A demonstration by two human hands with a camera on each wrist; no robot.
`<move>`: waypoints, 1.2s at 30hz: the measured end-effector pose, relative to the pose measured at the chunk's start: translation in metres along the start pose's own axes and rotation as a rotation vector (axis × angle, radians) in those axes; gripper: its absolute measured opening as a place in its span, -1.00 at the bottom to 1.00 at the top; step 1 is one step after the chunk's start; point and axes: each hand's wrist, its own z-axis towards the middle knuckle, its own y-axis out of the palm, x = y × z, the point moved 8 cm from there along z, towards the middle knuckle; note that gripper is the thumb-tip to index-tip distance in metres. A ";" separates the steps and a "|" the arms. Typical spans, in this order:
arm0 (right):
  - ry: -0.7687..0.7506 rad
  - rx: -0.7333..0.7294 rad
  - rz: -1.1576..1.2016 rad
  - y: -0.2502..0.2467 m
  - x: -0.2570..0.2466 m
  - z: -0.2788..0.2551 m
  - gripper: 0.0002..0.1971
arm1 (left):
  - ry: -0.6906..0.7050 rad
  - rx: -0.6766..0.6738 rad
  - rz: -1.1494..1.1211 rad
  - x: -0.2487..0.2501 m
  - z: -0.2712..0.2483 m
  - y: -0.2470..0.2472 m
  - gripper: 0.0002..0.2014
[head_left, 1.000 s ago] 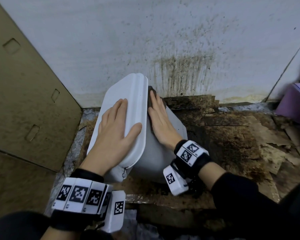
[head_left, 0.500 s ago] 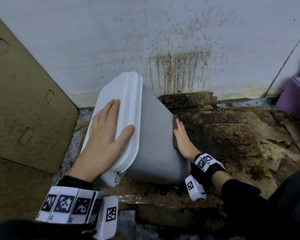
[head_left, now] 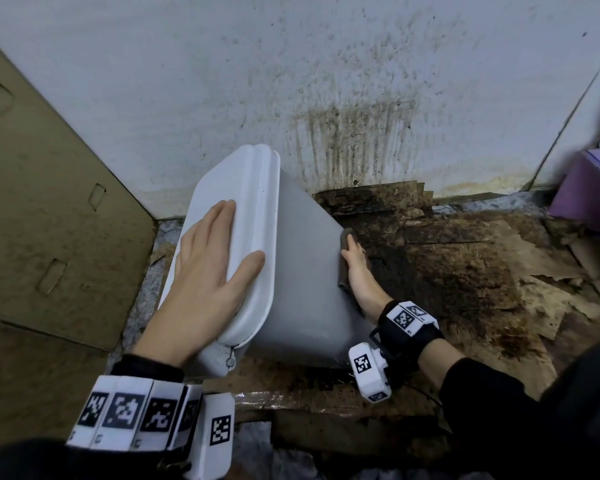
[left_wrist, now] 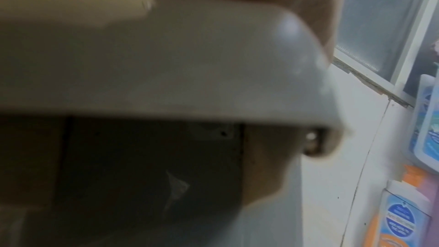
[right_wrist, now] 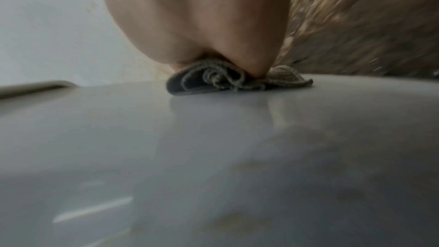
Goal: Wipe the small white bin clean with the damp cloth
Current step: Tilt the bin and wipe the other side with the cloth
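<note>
Stained floor under torn, dirty cardboard sheets, with the tilted white bin on them.

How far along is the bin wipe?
Mid-job. Done: nothing can be confirmed clean; the bin's upper side shows no obvious dirt. In hand: the left hand rests flat on the lid, holding the bin tilted, while the right hand presses the folded cloth against the right side wall. Left: faint brownish smudges show on that wall in the right wrist view; the underside is hidden.
</note>
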 end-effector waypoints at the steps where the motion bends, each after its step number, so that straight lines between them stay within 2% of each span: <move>1: -0.039 -0.012 0.021 0.006 -0.018 -0.007 -0.43 | 0.000 0.002 0.004 0.000 0.001 0.000 -0.14; 4: -0.193 -0.092 0.126 0.032 -0.080 -0.027 -0.44 | -0.001 0.000 0.010 0.002 0.001 0.001 -0.12; 7: -0.336 -0.220 0.136 0.056 -0.124 -0.043 -0.30 | -0.003 0.001 0.013 0.001 0.001 0.001 -0.12; 9: -0.417 -0.273 0.064 0.062 -0.130 -0.046 -0.28 | -0.005 0.004 0.015 0.000 0.001 0.001 -0.12; 12: -0.546 -0.269 -0.103 0.056 -0.122 -0.046 -0.40 | -0.006 -0.003 0.004 0.000 0.000 0.001 -0.12; 15: -0.583 -0.260 -0.183 0.049 -0.105 -0.037 -0.43 | -0.009 -0.006 -0.003 -0.001 0.000 0.000 -0.13; 19: -0.495 -0.193 -0.275 0.030 -0.053 -0.010 -0.44 | -0.018 -0.008 -0.017 -0.003 0.000 -0.002 -0.15; 22: -0.310 -0.150 -0.313 0.008 0.000 0.010 -0.45 | -0.018 -0.006 -0.029 -0.004 -0.001 -0.002 -0.15; 26: -0.107 -0.129 -0.221 -0.010 0.043 0.018 -0.44 | -0.002 -0.011 -0.028 0.000 -0.001 -0.001 -0.16; 31: -0.022 -0.051 -0.109 -0.006 0.038 0.021 -0.43 | 0.001 -0.015 -0.012 0.002 0.000 0.000 -0.15; 34: 0.003 -0.030 -0.031 -0.001 0.016 0.011 -0.42 | -0.004 -0.016 -0.009 0.002 0.000 0.000 -0.12; 36: -0.032 -0.047 0.015 0.005 -0.009 0.004 -0.43 | -0.003 -0.012 -0.004 0.002 0.001 0.001 -0.11</move>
